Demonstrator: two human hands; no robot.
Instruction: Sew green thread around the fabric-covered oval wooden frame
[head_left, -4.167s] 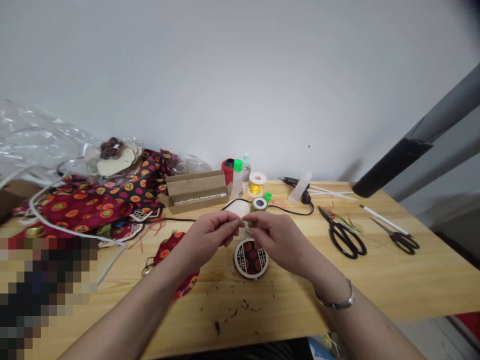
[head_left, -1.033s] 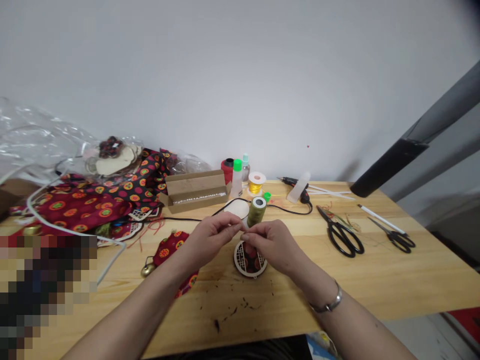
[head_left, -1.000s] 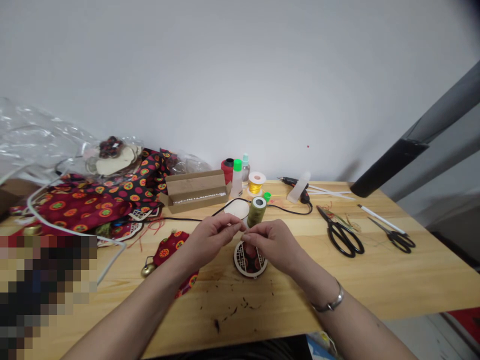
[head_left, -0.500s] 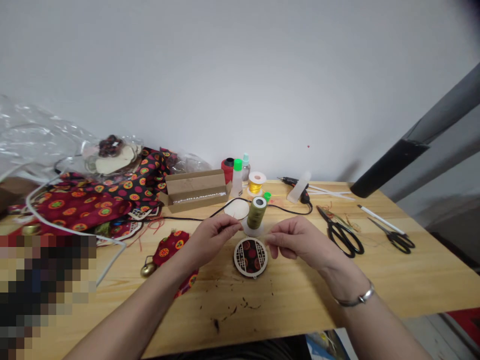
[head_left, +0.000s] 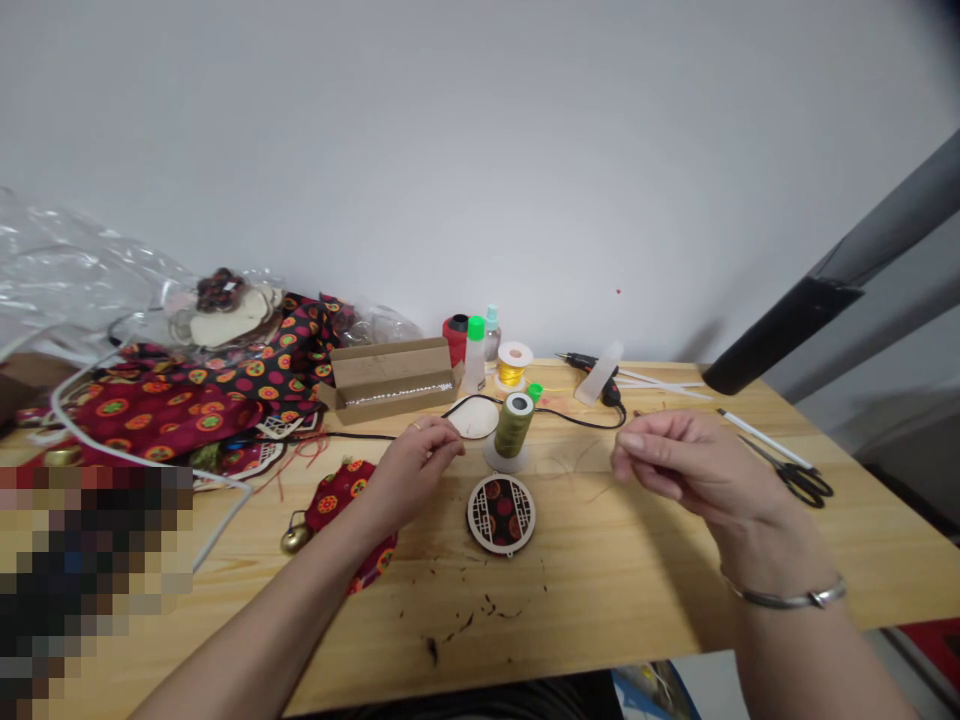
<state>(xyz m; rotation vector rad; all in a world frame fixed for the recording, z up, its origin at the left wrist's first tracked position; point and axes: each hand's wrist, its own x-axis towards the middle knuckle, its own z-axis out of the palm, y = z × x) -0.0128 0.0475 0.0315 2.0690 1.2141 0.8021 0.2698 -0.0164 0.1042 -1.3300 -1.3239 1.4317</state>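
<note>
Right hand (head_left: 682, 465) moved away rightward, now raised above pine table (head_left: 600, 590), fingertips pinched; cannot tell if thread held. Left hand (head_left: 416, 470) curled, also unclear, beside round lattice-framed fabric medallion (head_left: 501, 514). Red printed fabric (head_left: 172, 415) heaped far left; cardboard box (head_left: 390, 372) behind. Olive thread spool (head_left: 514, 425) upright on white stand (head_left: 501, 462), just beyond medallion; wooden disc (head_left: 473, 417) touching-close.

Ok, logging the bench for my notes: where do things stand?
Left hand pinched beside olive thread spool; right hand raised, fingertips together. Round lattice-framed fabric disc flat between them, untouched. Black cord behind the spool.
</note>
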